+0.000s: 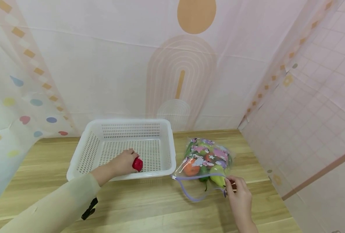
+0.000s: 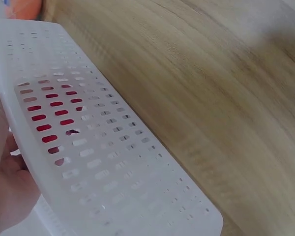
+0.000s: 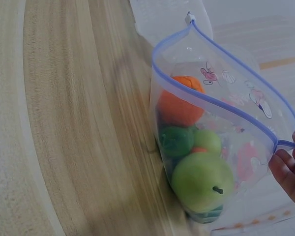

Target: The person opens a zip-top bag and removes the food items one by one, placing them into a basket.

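Note:
The left hand (image 1: 125, 163) is inside the white perforated basket (image 1: 172, 152), its fingers curled round a red object (image 1: 137, 164) close to the basket's near wall. Through the slots of the basket wall (image 2: 113, 162) the red object (image 2: 49, 118) shows in the left wrist view, beside the left hand (image 2: 10, 191). At the right, the right hand (image 1: 240, 197) pinches the corner of a clear printed zip bag (image 1: 201, 152). The bag's purple-edged mouth gapes, as the right wrist view shows, with the right hand (image 3: 291, 169) at one end. Inside lie an orange fruit (image 3: 182, 103), a green pear (image 3: 202, 181) and several other pieces.
A wooden table (image 1: 149, 210) carries the basket and the bag. Patterned cloth (image 1: 111, 81) hangs behind the table and at both sides. A small black object (image 1: 89, 209) shows beside the left sleeve (image 1: 56, 202).

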{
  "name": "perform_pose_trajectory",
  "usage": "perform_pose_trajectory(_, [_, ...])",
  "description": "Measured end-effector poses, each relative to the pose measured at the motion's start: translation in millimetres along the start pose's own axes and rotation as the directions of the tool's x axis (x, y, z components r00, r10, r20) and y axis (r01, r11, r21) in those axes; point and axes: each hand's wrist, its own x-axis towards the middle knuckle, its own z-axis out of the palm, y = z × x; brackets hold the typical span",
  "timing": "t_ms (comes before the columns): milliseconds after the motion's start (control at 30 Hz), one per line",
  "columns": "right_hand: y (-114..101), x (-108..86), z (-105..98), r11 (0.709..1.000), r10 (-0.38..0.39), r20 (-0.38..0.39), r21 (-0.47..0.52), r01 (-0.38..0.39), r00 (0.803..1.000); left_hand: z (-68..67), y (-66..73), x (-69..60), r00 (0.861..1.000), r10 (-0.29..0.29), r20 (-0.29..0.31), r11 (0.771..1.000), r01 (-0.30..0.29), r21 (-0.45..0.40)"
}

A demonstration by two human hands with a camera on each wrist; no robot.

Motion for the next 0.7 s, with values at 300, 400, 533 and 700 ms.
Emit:
perform_pose_trajectory(300, [-1.3,1.5,-1.2,1.0,0.01,0.008,0.002,-0.01,1.0,-2.7,-1.1,-1.6,0.997,-0.013,0.078,0.998,0.017,-0.055])
perform_pose_trajectory(400, [-1.5,1.7,-1.3,1.0,0.01,0.012,0.004,-0.01,1.0,-1.0,-2.2,-1.8,0.996,-0.016,0.09,0.998,0.02,-0.052])
perform_pose_trajectory(533, [-1.7,1.8,-1.2,1.0,0.009,0.015,0.005,-0.009,1.0,0.3,-3.2,-1.6,0.996,-0.016,0.086,0.998,0.021,-0.053])
perform_pose_trajectory(700, [-2.0,2.0,-1.6,1.0,0.021,0.016,0.005,-0.021,1.0,-2.4,-3.9,0.3,0.996,-0.028,0.079,0.998,0.033,-0.059])
